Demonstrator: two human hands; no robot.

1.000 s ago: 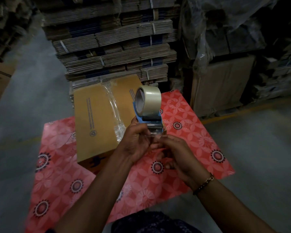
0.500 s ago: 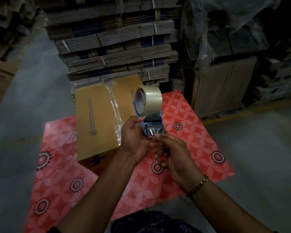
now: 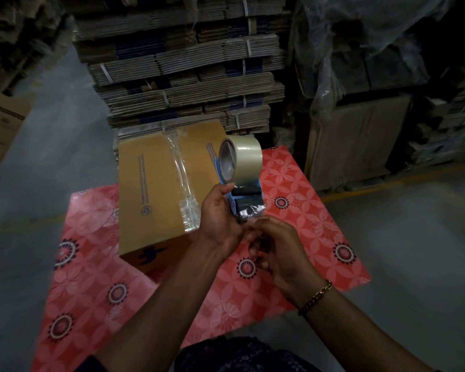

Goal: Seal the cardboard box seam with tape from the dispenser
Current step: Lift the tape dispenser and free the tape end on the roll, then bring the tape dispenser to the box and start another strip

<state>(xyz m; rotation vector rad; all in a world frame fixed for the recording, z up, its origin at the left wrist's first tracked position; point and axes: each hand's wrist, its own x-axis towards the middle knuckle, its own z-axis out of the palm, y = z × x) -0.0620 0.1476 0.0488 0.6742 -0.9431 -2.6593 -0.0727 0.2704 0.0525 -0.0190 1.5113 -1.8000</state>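
Observation:
A brown cardboard box (image 3: 156, 189) lies on a red flowered mat (image 3: 91, 285), a strip of clear tape (image 3: 181, 181) running along its middle seam. Just right of the box, my left hand (image 3: 218, 218) holds up a blue tape dispenser (image 3: 242, 194) carrying a roll of clear tape (image 3: 246, 159). My right hand (image 3: 277, 248) is right below the dispenser's mouth, its fingertips pinching the loose, crinkled tape end (image 3: 253, 212). The dispenser is held above the mat and is not touching the box.
Strapped bundles of flattened cartons (image 3: 185, 76) are stacked behind the box. Plastic-wrapped pallets (image 3: 360, 103) stand at the right, another carton (image 3: 3, 124) at the left edge. Grey concrete floor (image 3: 414, 237) surrounds the mat.
The dispenser has stayed in place in my left hand. My right hand's fingers have shifted up to the tape end at the dispenser's mouth.

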